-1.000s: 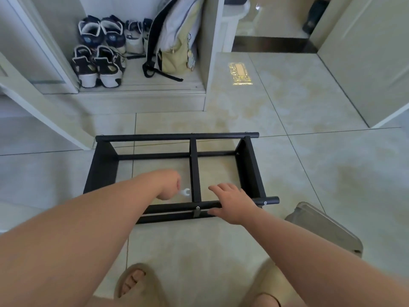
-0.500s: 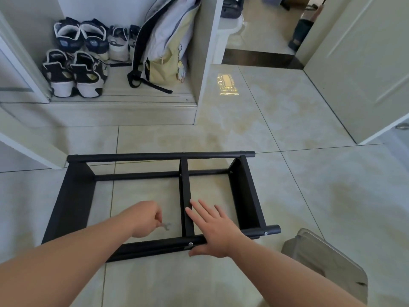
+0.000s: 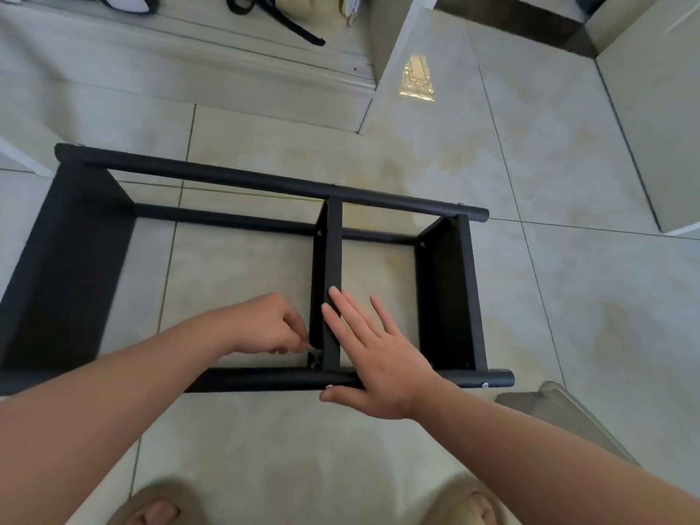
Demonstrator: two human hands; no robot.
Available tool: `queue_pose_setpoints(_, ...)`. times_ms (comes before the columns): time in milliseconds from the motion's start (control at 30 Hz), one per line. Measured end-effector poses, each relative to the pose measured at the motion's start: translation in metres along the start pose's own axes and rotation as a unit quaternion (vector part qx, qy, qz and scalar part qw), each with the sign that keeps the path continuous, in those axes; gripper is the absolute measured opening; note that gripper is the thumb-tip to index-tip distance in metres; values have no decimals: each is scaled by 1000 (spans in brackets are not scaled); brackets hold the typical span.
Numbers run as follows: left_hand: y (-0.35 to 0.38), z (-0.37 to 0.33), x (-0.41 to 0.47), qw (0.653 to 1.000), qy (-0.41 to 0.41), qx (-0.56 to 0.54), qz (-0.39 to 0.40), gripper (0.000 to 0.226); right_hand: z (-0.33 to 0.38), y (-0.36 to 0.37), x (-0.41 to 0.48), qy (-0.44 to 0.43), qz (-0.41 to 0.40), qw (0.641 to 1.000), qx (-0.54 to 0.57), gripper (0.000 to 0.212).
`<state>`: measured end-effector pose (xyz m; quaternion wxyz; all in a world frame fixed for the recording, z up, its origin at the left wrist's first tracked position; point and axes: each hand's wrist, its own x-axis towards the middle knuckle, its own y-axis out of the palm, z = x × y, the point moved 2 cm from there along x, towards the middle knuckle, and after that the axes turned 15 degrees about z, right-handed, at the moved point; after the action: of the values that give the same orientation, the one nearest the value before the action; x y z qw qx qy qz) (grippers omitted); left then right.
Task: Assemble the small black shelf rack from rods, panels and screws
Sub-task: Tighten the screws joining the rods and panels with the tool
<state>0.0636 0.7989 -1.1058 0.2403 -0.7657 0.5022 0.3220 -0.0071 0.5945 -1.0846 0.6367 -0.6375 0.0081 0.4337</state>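
A black shelf rack (image 3: 265,182) is seen lying on its side on the tiled floor (image 3: 530,305), filling the middle and the left of the frame. Its left end panel (image 3: 64,274) is cut by the left edge, its right end panel (image 3: 447,297) is placed right of centre, and a narrow middle panel (image 3: 332,255) is set between them, running from the far rods down to the near rod (image 3: 265,378). A screw head (image 3: 484,385) is shown on the near rod close to its right end. The left hand (image 3: 269,327) is held just left of the lower end of the middle panel, near the joint with the near rod; its grip is closed, with fingers curled and pinched on a small metal tool (image 3: 312,348), of which only a silvery tip can be made out. The right hand (image 3: 382,365) is laid flat with its grip open: the straight, spread fingers (image 3: 342,308) are rested on the edge of the middle panel, the palm is laid over the near rod, and the thumb is placed against that rod's near side. Two beige sandals (image 3: 159,505) are seen at the bottom edge. A grey object (image 3: 549,407), which cannot be identified, is seen at the lower right, just beyond the rack's near corner. A raised step (image 3: 189,85) is crossed by a black strap (image 3: 288,26) at the upper left.
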Motion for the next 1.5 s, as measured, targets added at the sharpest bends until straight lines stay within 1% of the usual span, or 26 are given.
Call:
queue_pose_setpoints(100,8,8,4,993,20,-107,37,13,1,1,0,-8,-10,1000,11,102)
queue_pose_setpoints(200,18,14,3,977,28,-206,53,10,1,1,1,-6,-20,1000,6,103)
queue_pose_setpoints(400,15,14,2,945,48,-322,32,9,2,1,1,3,-34,999,6,106)
queue_pose_setpoints(600,24,3,8,932,23,-362,13,8,3,1,1,1,-48,999,-21,104)
queue_pose_setpoints(767,25,1,11,916,26,-399,-5,17,2,2,2,-5,-46,999,-10,104)
queue_pose_setpoints(933,26,-4,15,925,31,-376,-37,12,2,3,2,-7,-57,998,-2,104)
queue_pose_setpoints(1233,23,-3,12,933,42,-356,-34,3,1,4,3,-5,-55,998,1,105)
queue_pose_setpoints(1367,24,-6,13,933,50,-350,-64,7,1,3,3,-3,-51,999,0,105)
queue_pose_setpoints(1500,23,-5,12,930,52,-357,-65,7,1,3,3,-2,-51,999,2,105)
